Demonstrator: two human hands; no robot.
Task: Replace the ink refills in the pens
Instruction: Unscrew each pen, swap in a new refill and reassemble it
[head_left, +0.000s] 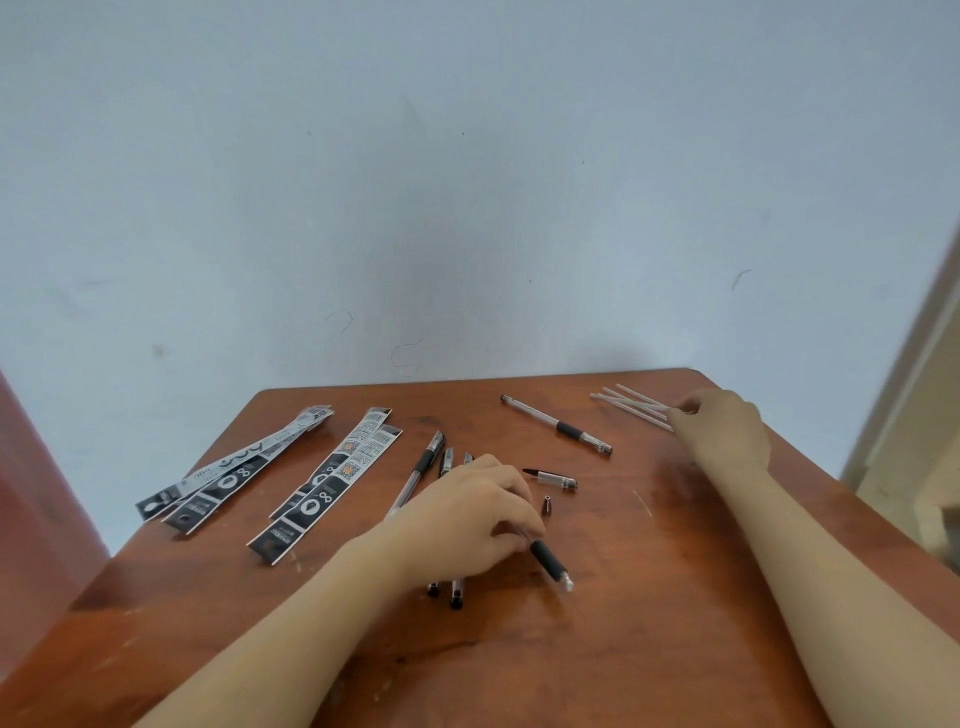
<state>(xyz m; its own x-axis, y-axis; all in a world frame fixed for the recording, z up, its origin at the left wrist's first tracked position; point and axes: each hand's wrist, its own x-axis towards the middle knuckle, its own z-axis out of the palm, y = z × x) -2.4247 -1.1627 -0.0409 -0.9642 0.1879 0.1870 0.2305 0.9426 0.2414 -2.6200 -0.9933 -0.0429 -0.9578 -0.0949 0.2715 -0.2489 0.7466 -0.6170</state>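
Observation:
My left hand (478, 514) grips an open pen barrel (551, 564) with a black grip, low over the brown table (675, 597). Under and beside that hand lie several more pens (426, 462). A pen cap (553, 477) and a small black tip cone (546, 505) lie just right of it. A whole pen (558, 426) lies farther back. My right hand (724, 423) reaches to the table's far right corner, its fingertips on a bunch of clear refill tubes (631, 402); whether it pinches one I cannot tell.
Two stacks of black-and-white refill packets lie on the left of the table, one stack (234, 467) at the far left, the other (327, 483) nearer the middle. A pale blue wall (467, 208) stands right behind the table's far edge.

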